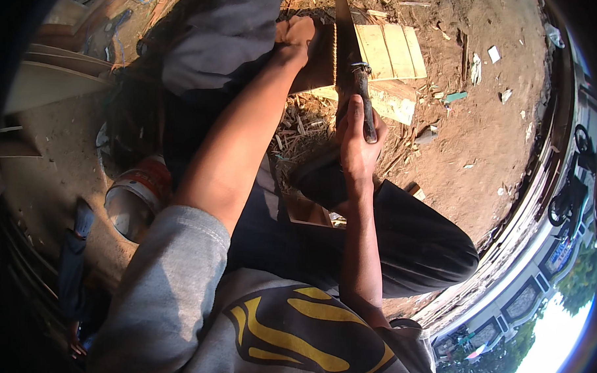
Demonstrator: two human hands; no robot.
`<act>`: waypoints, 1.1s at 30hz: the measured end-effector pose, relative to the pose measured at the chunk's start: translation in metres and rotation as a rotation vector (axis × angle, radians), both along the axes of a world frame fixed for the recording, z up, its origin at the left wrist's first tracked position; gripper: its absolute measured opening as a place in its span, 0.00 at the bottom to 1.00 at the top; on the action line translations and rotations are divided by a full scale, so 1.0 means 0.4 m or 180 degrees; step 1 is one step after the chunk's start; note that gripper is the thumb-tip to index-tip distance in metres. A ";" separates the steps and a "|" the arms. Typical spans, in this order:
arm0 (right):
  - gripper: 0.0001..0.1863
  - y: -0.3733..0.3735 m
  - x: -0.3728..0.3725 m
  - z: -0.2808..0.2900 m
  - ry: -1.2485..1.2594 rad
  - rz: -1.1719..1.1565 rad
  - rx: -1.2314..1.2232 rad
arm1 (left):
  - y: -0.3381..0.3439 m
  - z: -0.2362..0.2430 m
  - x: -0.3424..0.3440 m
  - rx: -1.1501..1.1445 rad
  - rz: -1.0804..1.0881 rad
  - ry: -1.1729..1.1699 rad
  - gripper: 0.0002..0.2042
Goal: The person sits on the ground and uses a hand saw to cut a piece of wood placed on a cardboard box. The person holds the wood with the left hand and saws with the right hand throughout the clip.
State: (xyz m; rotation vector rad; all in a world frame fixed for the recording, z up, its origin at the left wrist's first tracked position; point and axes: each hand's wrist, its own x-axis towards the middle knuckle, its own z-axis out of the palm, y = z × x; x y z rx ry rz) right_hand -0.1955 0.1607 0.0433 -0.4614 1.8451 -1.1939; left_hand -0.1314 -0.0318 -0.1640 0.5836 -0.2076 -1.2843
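My right hand (362, 146) is wrapped around the dark handle of a handsaw (344, 33), its thumb lying along the top. The blade points away from me, and sunlight picks out the toothed left edge. Beneath it lies a pale wooden board (390, 53) with several lines across its sunlit right part; its left part is in shadow. My left hand (296, 32) is closed, knuckles up, on the shaded end of the board, next to my leg. Its fingertips are hidden. Whether the teeth are in the wood I cannot tell.
Another wood piece (395, 101) sits under the board's near side. Wood chips (305, 127) cover the dirt around my foot. A red and white bucket (139, 195) lies tipped at left, near curved boards (55, 89). Another person's arm shows lower left; motorbikes (570, 196) stand far right.
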 end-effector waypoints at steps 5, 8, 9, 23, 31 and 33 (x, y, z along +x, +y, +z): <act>0.19 0.194 0.056 -0.009 0.0521 0.0104 -0.0228 | 0.023 0.162 -0.025 0.1990 -0.0173 0.5846 0.16; 0.20 0.203 0.040 -0.002 0.0425 0.0097 0.0015 | 0.037 0.244 -0.035 0.1973 0.0116 0.5723 0.14; 0.20 0.159 0.029 -0.010 0.0515 0.0118 -0.0063 | 0.048 0.282 -0.037 0.1978 0.0217 0.5673 0.13; 0.20 0.220 0.066 -0.023 0.0611 0.0171 -0.0298 | 0.064 0.112 -0.059 0.0088 -0.0608 0.5170 0.13; 0.20 0.060 0.007 -0.017 0.0207 -0.0002 -0.0160 | 0.051 0.173 -0.025 0.1277 -0.0332 0.2067 0.10; 0.20 0.159 0.029 -0.006 0.0235 0.0020 -0.0116 | 0.057 0.237 -0.039 0.1767 0.0286 0.4799 0.09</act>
